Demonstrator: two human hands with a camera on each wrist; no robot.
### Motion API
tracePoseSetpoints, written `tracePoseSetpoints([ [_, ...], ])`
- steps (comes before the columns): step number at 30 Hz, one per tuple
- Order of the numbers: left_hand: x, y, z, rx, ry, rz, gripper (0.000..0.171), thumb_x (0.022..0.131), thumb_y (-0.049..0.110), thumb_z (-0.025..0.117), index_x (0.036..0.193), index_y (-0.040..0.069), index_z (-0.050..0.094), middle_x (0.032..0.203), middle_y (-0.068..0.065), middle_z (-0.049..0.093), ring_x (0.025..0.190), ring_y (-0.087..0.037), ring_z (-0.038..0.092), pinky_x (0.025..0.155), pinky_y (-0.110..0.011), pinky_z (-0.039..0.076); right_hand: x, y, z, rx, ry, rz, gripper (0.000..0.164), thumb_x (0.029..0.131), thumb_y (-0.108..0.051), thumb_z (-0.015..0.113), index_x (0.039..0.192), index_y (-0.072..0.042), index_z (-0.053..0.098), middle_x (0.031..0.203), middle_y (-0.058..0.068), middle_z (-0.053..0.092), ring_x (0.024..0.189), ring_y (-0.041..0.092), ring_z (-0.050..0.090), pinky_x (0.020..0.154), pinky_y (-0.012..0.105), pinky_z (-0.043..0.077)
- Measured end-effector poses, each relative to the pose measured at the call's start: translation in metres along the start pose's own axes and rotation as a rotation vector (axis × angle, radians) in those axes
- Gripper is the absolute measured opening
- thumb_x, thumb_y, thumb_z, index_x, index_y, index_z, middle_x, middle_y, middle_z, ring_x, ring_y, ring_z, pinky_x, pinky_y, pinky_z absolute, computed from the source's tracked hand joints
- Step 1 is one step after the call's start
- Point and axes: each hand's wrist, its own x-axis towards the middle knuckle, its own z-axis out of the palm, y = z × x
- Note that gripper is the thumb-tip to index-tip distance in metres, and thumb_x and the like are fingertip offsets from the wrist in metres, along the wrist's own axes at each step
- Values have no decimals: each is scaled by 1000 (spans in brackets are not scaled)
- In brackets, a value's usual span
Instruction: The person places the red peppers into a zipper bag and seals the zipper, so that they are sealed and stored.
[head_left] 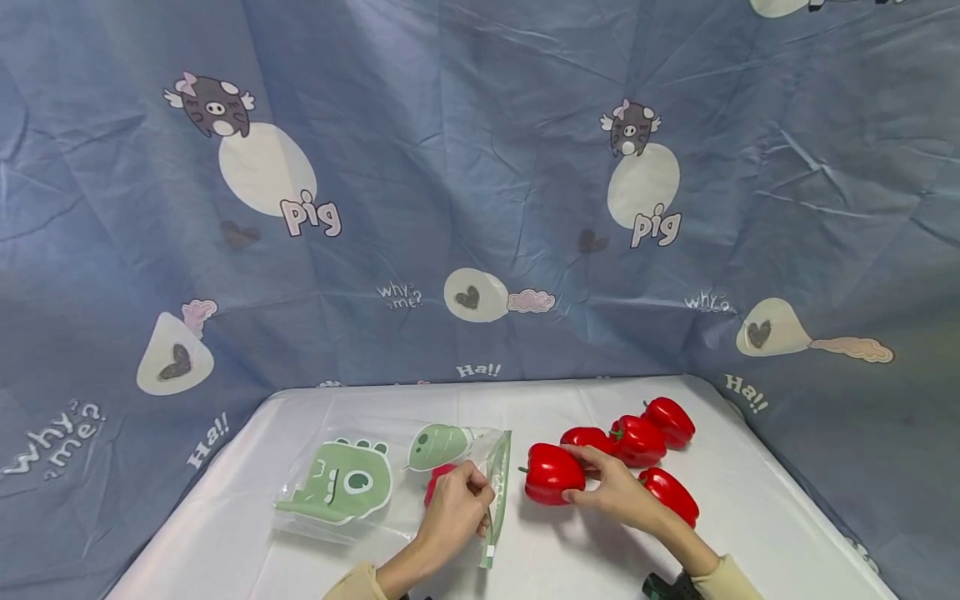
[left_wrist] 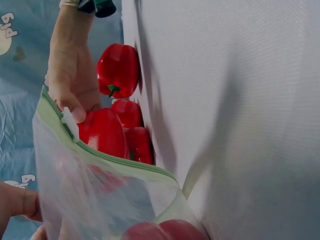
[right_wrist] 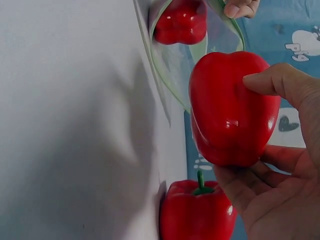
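My left hand [head_left: 452,510] pinches the upper edge of a clear zip bag [head_left: 386,521] near its green zip strip. In the right wrist view the bag's mouth gapes, with one red bell pepper [right_wrist: 181,22] inside. My right hand [head_left: 615,492] grips another red bell pepper [head_left: 553,475] between thumb and fingers, just right of the bag's mouth. Its stem points left in the head view. The left wrist view shows this held pepper [left_wrist: 104,134] behind the zip edge, by the white slider [left_wrist: 70,124].
Behind and right of my right hand, several more red peppers [head_left: 639,442] lie on the white table [head_left: 570,575], one of them [head_left: 670,495] beside my wrist. A blue patterned cloth [head_left: 480,167] hangs behind the table.
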Motion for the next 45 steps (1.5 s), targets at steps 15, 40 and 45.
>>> tracePoseSetpoints([
  [15, 0, 0, 1, -7, -18, -15, 5, 86, 4, 59, 82, 3, 57, 60, -1, 58, 39, -9, 55, 37, -30, 52, 6, -10, 16, 32, -70, -84, 65, 77, -26, 78, 135, -8, 52, 130, 11, 59, 113, 25, 63, 94, 30, 53],
  [40, 0, -2, 3, -19, -41, -13, 4, 86, 4, 59, 83, 4, 57, 58, -1, 58, 40, -12, 57, 39, -30, 53, 15, -16, 45, 57, -157, -199, 63, 79, -19, 77, 135, -5, 51, 128, 8, 61, 112, 25, 61, 94, 37, 54],
  [45, 0, -2, 3, -24, -37, -7, 4, 86, 4, 59, 83, 3, 57, 57, -1, 58, 39, -13, 57, 39, -30, 52, 15, -16, 46, 41, -158, -202, 63, 78, -18, 77, 135, -5, 52, 127, 6, 62, 111, 24, 61, 93, 37, 55],
])
